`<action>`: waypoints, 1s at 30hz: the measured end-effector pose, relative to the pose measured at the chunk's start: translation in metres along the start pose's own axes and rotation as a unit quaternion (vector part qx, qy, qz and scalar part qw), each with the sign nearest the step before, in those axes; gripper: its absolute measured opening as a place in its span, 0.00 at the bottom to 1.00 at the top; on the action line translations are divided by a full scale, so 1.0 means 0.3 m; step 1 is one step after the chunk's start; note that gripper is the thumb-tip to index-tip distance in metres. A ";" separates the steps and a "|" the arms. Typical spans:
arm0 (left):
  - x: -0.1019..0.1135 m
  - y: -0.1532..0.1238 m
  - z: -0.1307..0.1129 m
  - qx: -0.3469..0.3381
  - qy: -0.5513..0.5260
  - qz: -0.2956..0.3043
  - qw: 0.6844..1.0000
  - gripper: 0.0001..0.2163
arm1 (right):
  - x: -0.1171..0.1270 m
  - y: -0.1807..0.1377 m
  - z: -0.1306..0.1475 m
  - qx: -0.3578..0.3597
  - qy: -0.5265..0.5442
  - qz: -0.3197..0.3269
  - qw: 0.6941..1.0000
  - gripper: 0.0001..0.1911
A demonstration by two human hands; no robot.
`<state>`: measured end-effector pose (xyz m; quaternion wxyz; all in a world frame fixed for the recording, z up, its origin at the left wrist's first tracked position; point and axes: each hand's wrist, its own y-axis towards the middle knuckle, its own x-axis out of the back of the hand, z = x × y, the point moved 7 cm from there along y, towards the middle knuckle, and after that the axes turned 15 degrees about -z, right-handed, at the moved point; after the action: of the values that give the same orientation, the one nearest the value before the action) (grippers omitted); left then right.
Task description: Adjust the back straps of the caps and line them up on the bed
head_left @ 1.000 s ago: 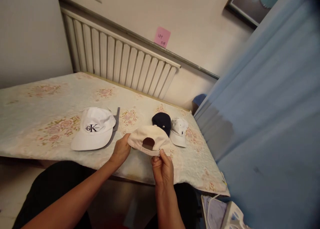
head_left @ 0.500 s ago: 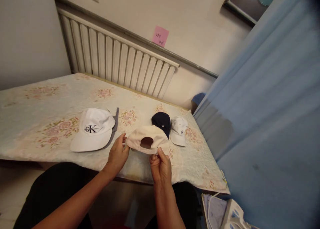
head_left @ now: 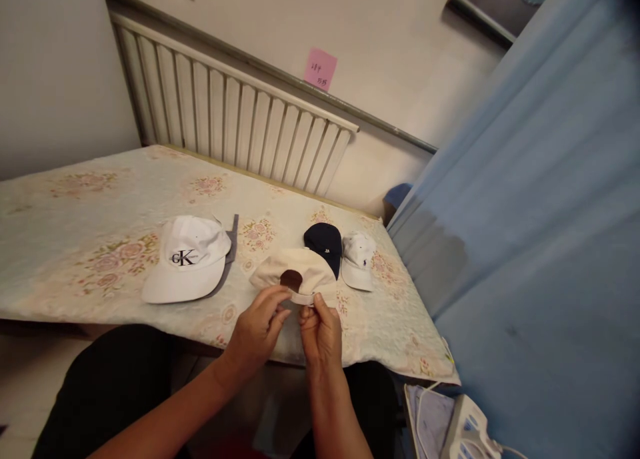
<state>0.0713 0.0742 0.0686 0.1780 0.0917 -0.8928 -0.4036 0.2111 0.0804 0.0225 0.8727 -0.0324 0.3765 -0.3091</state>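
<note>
Floral table (head_left: 75, 259): left hand (head_left: 257, 327) joined right hand (head_left: 320, 332), both pinching beige cap (head_left: 300, 267) strap.

bare table (head_left: 65, 245) left, navy cap (head_left: 324, 241) just behind beige cap (head_left: 303, 262), curtain (head_left: 525, 212) close right

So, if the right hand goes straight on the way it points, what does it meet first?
The right hand pinches the beige cap at its back strap, so that cap comes first; beyond it probably the navy cap, depth unclear.

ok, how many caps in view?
4: white logo cap far left, beige cap held at the near edge, navy cap behind it, small white cap rightmost. Grey piece under the first may be another.
</note>
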 end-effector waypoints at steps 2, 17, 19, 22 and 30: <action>-0.012 0.003 0.008 0.010 0.003 0.000 1.000 0.12 | 0.003 0.000 -0.004 0.003 -0.014 0.001 1.000 0.14; -0.050 0.056 0.040 0.063 0.017 0.069 0.996 0.07 | 0.005 0.003 -0.007 0.002 -0.013 0.025 1.000 0.13; -0.050 0.064 0.045 0.072 0.018 0.077 0.994 0.07 | 0.006 0.003 -0.007 -0.001 -0.012 0.031 0.999 0.13; -0.050 0.070 0.058 0.088 0.029 0.087 0.992 0.07 | 0.003 0.001 -0.006 -0.006 -0.013 0.043 0.999 0.12; -0.049 0.071 0.073 0.086 0.058 0.094 0.990 0.08 | -0.002 -0.005 0.002 -0.004 -0.032 0.050 0.998 0.12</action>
<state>0.0759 0.1079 0.0677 0.2584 0.0453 -0.9168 -0.3010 0.2103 0.0795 0.0237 0.8988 -0.0272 0.3506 -0.2619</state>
